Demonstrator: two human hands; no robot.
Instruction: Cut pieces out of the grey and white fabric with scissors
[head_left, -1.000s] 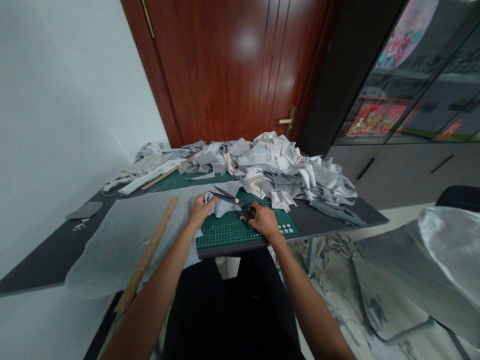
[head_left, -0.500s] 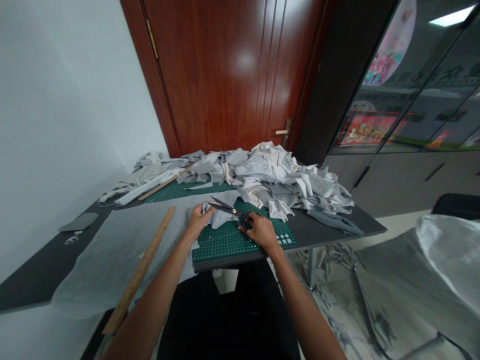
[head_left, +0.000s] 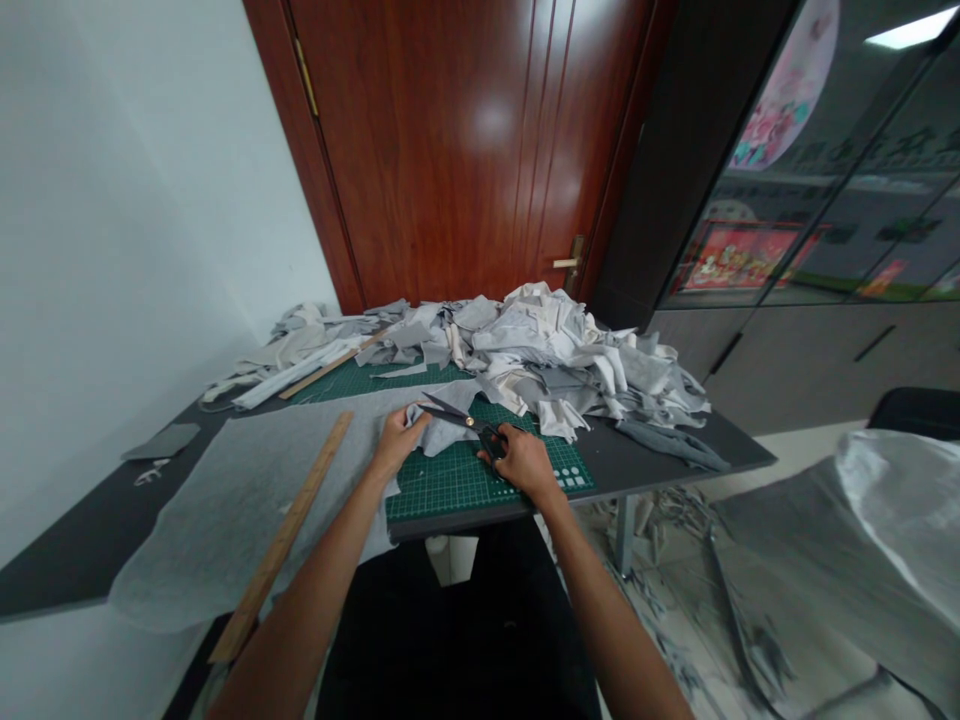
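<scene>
My right hand (head_left: 523,458) is closed around the black handles of a pair of scissors (head_left: 470,421). The scissors point left, their blades slightly apart at the edge of a sheet of grey fabric (head_left: 217,490). Pinched in my left hand (head_left: 401,440) is a bunched part of that fabric, close to the blade tips. The sheet spreads left over the table and hangs past its front edge. A wooden ruler (head_left: 300,510) lies slantwise on it. Under the scissors and part of the fabric is a green cutting mat (head_left: 442,488) with a printed grid.
A large heap of grey and white fabric scraps (head_left: 547,335) covers the table's back. Another wooden strip (head_left: 322,375) lies at the back left. A small grey piece (head_left: 161,442) rests on the dark table (head_left: 67,530). More scraps (head_left: 667,520) litter the floor at right.
</scene>
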